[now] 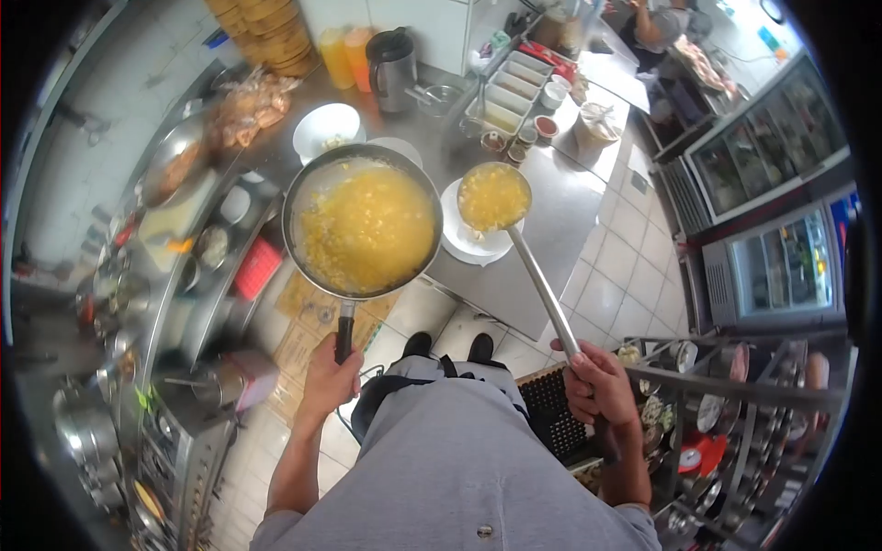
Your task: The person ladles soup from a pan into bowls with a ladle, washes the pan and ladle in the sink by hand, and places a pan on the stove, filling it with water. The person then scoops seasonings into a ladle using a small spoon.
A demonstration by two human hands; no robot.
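My left hand (332, 376) is wrapped round the black handle of a frying pan (345, 303). A yellow soupy mixture with pale bits (377, 216) fills much of the pan. In my right hand (595, 381) is the long handle of a metal ladle (542, 285). The ladle's bowl, full of the same yellow mixture (496, 195), is over a white plate (470, 248) on the steel counter. The bowl hides part of that plate. Behind the pan stands a white bowl (323, 127) with some pale pieces in it.
A steel jug (391, 69) and orange bottles (356, 57) stand at the counter's back. Right of them are a condiment tray (514, 92) and small jars (546, 127). A stove (184, 468) is at left, a wire shelf (735, 395) at right. Another person (657, 28) is far off.
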